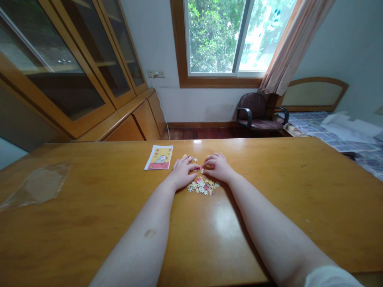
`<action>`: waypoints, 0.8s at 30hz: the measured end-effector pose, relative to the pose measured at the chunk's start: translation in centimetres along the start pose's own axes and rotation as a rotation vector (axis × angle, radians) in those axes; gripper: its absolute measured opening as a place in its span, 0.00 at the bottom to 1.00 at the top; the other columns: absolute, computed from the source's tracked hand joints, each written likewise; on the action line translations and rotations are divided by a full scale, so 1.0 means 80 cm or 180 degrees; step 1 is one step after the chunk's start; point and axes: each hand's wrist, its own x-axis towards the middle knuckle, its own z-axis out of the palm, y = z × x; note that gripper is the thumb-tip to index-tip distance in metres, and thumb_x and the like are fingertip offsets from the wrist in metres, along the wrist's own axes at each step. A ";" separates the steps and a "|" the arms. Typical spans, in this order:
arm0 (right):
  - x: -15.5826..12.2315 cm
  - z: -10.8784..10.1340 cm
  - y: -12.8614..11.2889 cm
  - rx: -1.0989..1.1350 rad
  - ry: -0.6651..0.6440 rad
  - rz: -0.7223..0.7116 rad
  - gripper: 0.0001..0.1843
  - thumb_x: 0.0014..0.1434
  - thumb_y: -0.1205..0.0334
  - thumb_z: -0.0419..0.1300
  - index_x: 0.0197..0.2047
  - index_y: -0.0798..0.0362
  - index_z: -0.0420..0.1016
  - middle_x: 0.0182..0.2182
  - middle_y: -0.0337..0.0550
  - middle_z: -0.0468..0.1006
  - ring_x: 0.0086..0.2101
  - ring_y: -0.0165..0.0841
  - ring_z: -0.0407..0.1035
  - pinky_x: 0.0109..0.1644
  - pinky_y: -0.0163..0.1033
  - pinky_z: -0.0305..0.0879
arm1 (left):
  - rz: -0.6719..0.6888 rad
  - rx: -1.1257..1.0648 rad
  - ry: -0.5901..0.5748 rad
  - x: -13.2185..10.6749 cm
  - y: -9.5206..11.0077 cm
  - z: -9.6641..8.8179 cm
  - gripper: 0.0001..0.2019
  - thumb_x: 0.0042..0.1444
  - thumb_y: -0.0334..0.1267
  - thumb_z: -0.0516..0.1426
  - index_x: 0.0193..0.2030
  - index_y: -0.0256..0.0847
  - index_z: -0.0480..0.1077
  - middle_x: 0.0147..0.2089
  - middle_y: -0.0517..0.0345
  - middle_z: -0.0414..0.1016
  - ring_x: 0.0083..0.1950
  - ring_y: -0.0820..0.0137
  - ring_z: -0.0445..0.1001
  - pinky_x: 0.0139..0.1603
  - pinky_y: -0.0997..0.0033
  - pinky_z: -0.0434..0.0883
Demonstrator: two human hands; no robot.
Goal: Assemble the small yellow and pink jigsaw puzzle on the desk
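Small jigsaw puzzle pieces (pixel 204 186) in white, yellow and pink lie in a loose heap on the wooden table (pixel 119 223). A few more pieces (pixel 195 160) are scattered just beyond the heap. My left hand (pixel 182 173) rests palm down at the left of the pieces, its fingers spread and partly covering some. From the right, my right hand (pixel 219 167) reaches over the pieces with curved fingers, thumb and index finger apart. Pink bits show beneath it. To the left of my left hand lies a picture card (pixel 159 157) with a white duck-like figure on yellow and pink.
A clear plastic bag (pixel 38 183) lies flat on the table's left side. Beyond the table stand a glass-door cabinet (pixel 98 59), a dark armchair (pixel 254 111) and a bed (pixel 344 135). A window (pixel 215 40) with a pink curtain (pixel 295 48) is in the far wall.
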 end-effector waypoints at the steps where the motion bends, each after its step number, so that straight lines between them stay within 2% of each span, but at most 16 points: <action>1: 0.000 0.000 0.000 0.0001 -0.0013 -0.0009 0.07 0.50 0.53 0.70 0.34 0.43 0.82 0.43 0.41 0.80 0.50 0.42 0.66 0.65 0.61 0.41 | 0.0026 -0.0012 0.0021 0.000 -0.001 0.001 0.19 0.56 0.41 0.57 0.54 0.55 0.75 0.69 0.55 0.61 0.72 0.52 0.53 0.71 0.41 0.46; 7: 0.000 0.000 0.002 0.0021 -0.0024 -0.0024 0.07 0.54 0.55 0.67 0.28 0.46 0.81 0.41 0.41 0.80 0.50 0.41 0.66 0.65 0.60 0.42 | -0.0075 0.0049 0.0175 0.002 -0.006 0.006 0.18 0.56 0.41 0.57 0.53 0.53 0.75 0.67 0.54 0.64 0.70 0.51 0.54 0.70 0.40 0.47; 12: 0.000 0.001 0.002 -0.0040 -0.0104 -0.0029 0.08 0.50 0.54 0.70 0.35 0.44 0.82 0.45 0.41 0.79 0.51 0.42 0.65 0.65 0.61 0.40 | -0.0078 0.0101 0.0269 0.003 -0.008 0.007 0.17 0.57 0.41 0.57 0.52 0.51 0.76 0.66 0.53 0.65 0.70 0.51 0.55 0.70 0.40 0.49; 14: 0.001 0.001 0.001 -0.0036 -0.0157 -0.0029 0.09 0.49 0.55 0.71 0.36 0.44 0.82 0.45 0.41 0.79 0.52 0.43 0.64 0.65 0.61 0.39 | -0.0071 0.0103 0.0291 0.003 -0.008 0.007 0.16 0.57 0.41 0.56 0.52 0.50 0.76 0.65 0.53 0.66 0.70 0.52 0.56 0.70 0.41 0.49; 17: 0.002 0.001 0.003 0.0033 -0.0100 -0.0081 0.07 0.49 0.57 0.72 0.32 0.46 0.82 0.42 0.41 0.80 0.49 0.41 0.66 0.62 0.57 0.45 | -0.0076 0.0094 0.0379 0.004 -0.008 0.008 0.16 0.58 0.42 0.56 0.52 0.49 0.76 0.65 0.52 0.66 0.69 0.53 0.56 0.70 0.42 0.50; 20: 0.005 0.003 0.007 0.0019 0.0018 -0.0118 0.04 0.51 0.58 0.71 0.30 0.47 0.82 0.36 0.40 0.81 0.43 0.38 0.67 0.56 0.49 0.52 | -0.0113 0.0089 0.0490 0.005 -0.010 0.009 0.17 0.58 0.40 0.55 0.53 0.48 0.75 0.65 0.51 0.67 0.69 0.54 0.57 0.70 0.43 0.51; 24: 0.006 0.004 0.011 -0.0264 0.0074 -0.0050 0.03 0.55 0.58 0.68 0.34 0.43 0.84 0.34 0.40 0.82 0.40 0.37 0.66 0.52 0.47 0.53 | -0.0143 0.0051 0.0615 0.008 -0.015 0.012 0.16 0.58 0.38 0.55 0.52 0.47 0.76 0.63 0.51 0.68 0.68 0.54 0.59 0.70 0.42 0.51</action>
